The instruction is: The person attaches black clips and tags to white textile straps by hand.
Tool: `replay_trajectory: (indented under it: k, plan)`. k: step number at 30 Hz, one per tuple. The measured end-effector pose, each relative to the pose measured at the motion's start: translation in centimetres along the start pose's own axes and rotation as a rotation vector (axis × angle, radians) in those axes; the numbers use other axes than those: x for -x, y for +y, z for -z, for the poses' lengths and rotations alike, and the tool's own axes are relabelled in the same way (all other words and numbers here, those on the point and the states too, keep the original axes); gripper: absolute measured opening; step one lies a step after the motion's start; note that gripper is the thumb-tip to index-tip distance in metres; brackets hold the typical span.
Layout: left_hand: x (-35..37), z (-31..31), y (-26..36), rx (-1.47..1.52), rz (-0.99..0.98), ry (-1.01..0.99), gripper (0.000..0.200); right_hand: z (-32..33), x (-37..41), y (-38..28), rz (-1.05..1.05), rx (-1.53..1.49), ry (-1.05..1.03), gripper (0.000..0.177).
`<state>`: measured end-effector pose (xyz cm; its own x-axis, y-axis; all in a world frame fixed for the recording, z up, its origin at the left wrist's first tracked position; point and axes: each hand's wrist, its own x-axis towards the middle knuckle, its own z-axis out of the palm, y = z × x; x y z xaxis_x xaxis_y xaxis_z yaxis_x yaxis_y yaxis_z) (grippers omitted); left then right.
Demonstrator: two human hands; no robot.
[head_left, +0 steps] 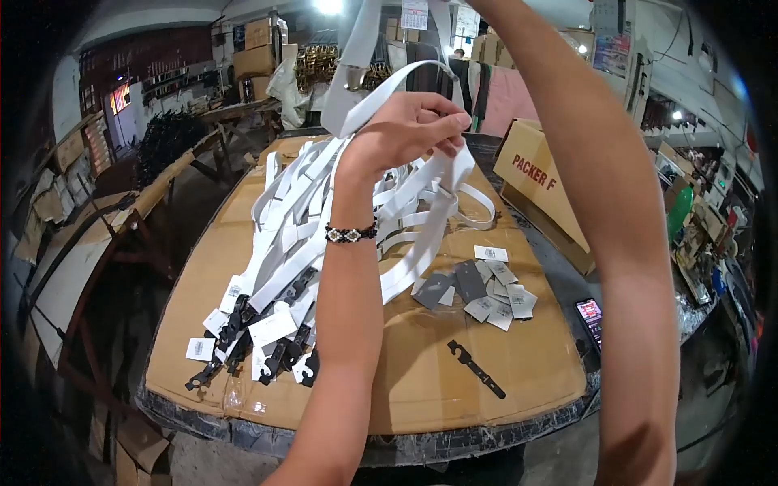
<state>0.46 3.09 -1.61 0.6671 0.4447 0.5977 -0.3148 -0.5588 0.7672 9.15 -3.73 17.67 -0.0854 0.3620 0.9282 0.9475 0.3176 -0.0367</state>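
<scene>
My left hand [413,128], a beaded bracelet at its wrist, is closed on a white strap [433,219] that loops above and hangs below it. My right arm reaches up past the top edge, so my right hand is out of view. A pile of white straps [300,202] covers the cardboard-topped table [413,381], with black plastic hangers [235,320] and white tags [272,326] at its near end. Grey and white tags [500,292] lie in a loose heap right of centre. One single black hanger [476,369] rests near the front.
An open cardboard box [539,178] stands at the table's right side. A phone [591,317] with a lit screen lies at the right edge. Another long table [105,243] runs along the left. Boxes and hanging goods fill the back.
</scene>
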Motion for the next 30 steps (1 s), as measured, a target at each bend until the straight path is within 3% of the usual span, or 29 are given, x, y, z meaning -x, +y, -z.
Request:
replay_trajectory:
  k: [5, 8, 9, 10, 11, 12, 13, 14, 15, 17, 19, 23, 28, 30]
  plan:
    - [-0.9, -0.9, -0.3, -0.384, 0.267, 0.294, 0.066, -3.1, -0.8, 3.0, -0.119, -0.074, -0.056, 0.024]
    - [-1.9, -1.7, -2.5, -0.577, 0.325, 0.381, 0.059, -5.1, -1.4, 3.8, -0.053, -0.046, -0.138, 0.020]
    - [-2.3, -1.7, -4.2, -0.674, 0.239, 0.447, 0.049, -5.5, -1.3, 3.4, 0.032, 0.009, -0.206, 0.018]
    - [-3.0, -1.3, -5.6, -0.645, 0.251, 0.448, 0.049, -6.0, -1.2, 2.9, 0.117, 0.063, -0.274, 0.017]
    - [-3.8, -0.6, -6.9, -0.615, 0.261, 0.449, 0.050, -6.6, -0.8, 2.8, 0.188, -0.107, -0.342, 0.022]
    - [-4.1, -0.1, -7.5, -0.585, 0.273, 0.450, 0.051, -7.3, 1.4, 1.5, 0.265, -0.166, -0.142, 0.024]
    - [-3.5, -0.2, -6.6, -0.464, 0.255, 0.427, 0.038, -8.1, 4.5, -0.3, 0.337, -0.224, 0.061, 0.026]
    - [-2.2, -0.3, -5.2, -0.171, 0.150, 0.384, 0.026, -7.9, 5.3, -0.2, 0.393, -0.257, 0.083, 0.027]
    - [-2.0, 0.1, -4.5, -0.064, 0.156, 0.417, 0.022, -7.9, 6.0, -0.1, 0.450, -0.288, 0.105, 0.027]
    - [-1.7, 1.0, -3.7, 0.092, 0.124, 0.488, 0.018, -5.3, 4.8, 3.7, 0.542, -0.301, -0.217, 0.027]
    - [-0.7, 1.9, -2.7, 0.222, 0.116, 0.460, 0.022, -4.9, 6.5, 8.6, 0.445, -0.191, -0.265, 0.037]
    - [0.4, 3.2, -1.5, 0.341, 0.059, 0.398, 0.025, -1.0, 14.5, 9.2, -0.387, -0.638, -0.614, 0.050]
    - [0.9, 4.0, -1.0, 0.334, 0.050, 0.426, 0.026, -0.7, 19.7, 8.6, -0.458, -1.129, -0.737, 0.054]
    - [0.9, 4.4, -1.3, 0.297, 0.054, 0.431, 0.023, -0.7, 20.0, 8.9, -0.397, -1.245, -0.659, 0.062]
